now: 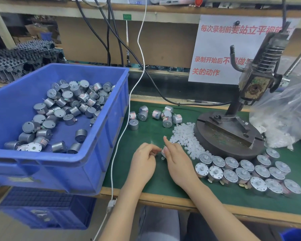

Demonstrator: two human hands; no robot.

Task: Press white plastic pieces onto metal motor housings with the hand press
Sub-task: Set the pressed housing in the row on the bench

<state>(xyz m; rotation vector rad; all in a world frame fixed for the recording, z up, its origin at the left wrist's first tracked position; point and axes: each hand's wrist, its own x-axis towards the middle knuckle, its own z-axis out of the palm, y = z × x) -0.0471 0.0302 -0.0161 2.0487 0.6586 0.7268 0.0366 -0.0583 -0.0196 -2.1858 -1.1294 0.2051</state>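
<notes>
At eight o'clock from the hand press (229, 134), a motor housing (163, 152) is pinched between the left hand (143, 160) and the right hand (178, 159). It is judged small, rigid and slippery, best gripped round its sides; the white plastic pieces (184, 136) are light and easily scattered.

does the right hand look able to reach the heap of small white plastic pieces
Likely yes: right hand lies beside the white plastic heap, nothing between, though it pinches a small part.

The crate (101, 119) sits left of the hand press (233, 129), motors (153, 115) between.
</notes>
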